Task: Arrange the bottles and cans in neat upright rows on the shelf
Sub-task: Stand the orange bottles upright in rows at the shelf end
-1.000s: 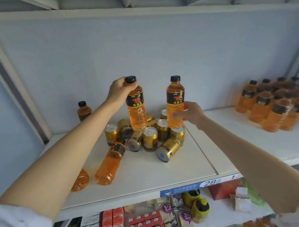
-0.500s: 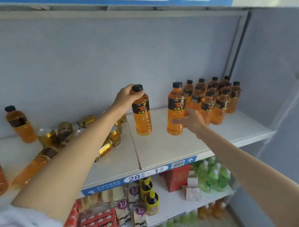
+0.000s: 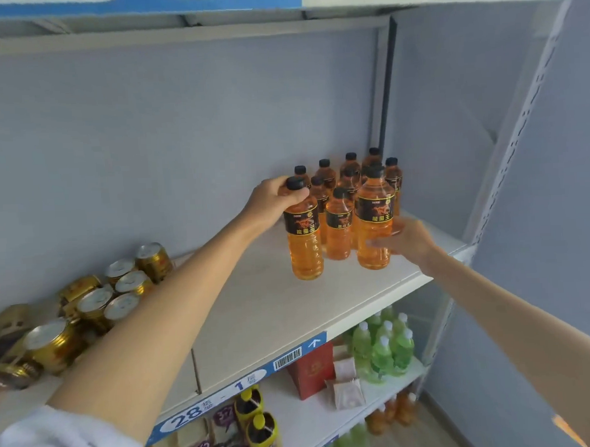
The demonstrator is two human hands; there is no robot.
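My left hand [image 3: 271, 200] grips the neck of an upright orange bottle [image 3: 304, 243] with a black cap and black label. A second orange bottle [image 3: 375, 226] stands to its right, and my right hand [image 3: 407, 240] holds its lower body from the right side. Both bottles are at the front of a group of upright orange bottles [image 3: 339, 187] standing in rows at the shelf's right end. I cannot tell whether the two held bottles touch the white shelf [image 3: 274, 312]. Several gold cans [image 3: 97, 303] lie and stand in a heap at the left.
The shelf ends at a grey upright post [image 3: 507, 166] on the right. Its front edge carries a blue price strip [image 3: 240, 384]. Below it, a lower shelf holds green bottles [image 3: 382, 348], a red box [image 3: 312, 369] and yellow containers [image 3: 258, 421].
Both hands have carried their bottles rightward from the can heap to the front of the upright bottle group. The view has swung right with them.
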